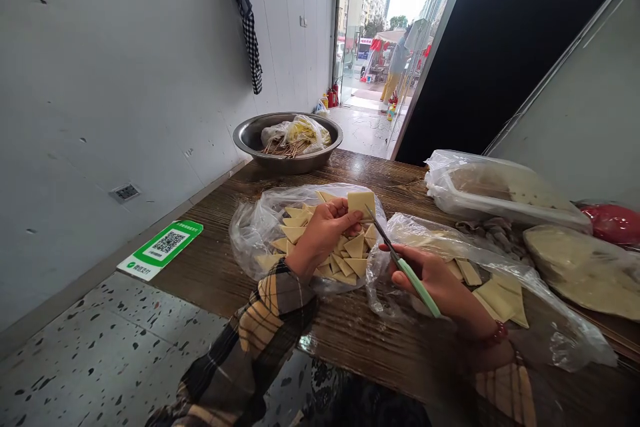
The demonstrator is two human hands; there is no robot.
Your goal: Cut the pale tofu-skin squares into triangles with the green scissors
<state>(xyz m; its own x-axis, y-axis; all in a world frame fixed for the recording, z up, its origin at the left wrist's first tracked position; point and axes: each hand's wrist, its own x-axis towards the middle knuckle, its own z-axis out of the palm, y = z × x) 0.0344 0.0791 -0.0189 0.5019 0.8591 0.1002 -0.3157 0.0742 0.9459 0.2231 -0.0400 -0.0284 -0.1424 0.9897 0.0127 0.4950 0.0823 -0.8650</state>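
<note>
Pinched between the thumb and fingers of my left hand (324,233) is a pale yellow square sheet (361,201), possibly tofu skin, held upright. My right hand (425,277) grips green-handled scissors (413,280), whose blades point up and left, their tips at the sheet's lower right edge. Under my left hand, a clear plastic bag (245,233) is spread with many cut triangular pieces (345,263) on it. Beside and beneath my right hand lies another clear bag (500,257) with larger pale sheets (500,300).
A metal basin (245,140) with bagged skewers stands at the table's far end. At right are a plastic-wrapped tray (515,190), a bagged pale item (580,270) and a red bundle (615,221). A green QR card (167,247) lies on the left edge.
</note>
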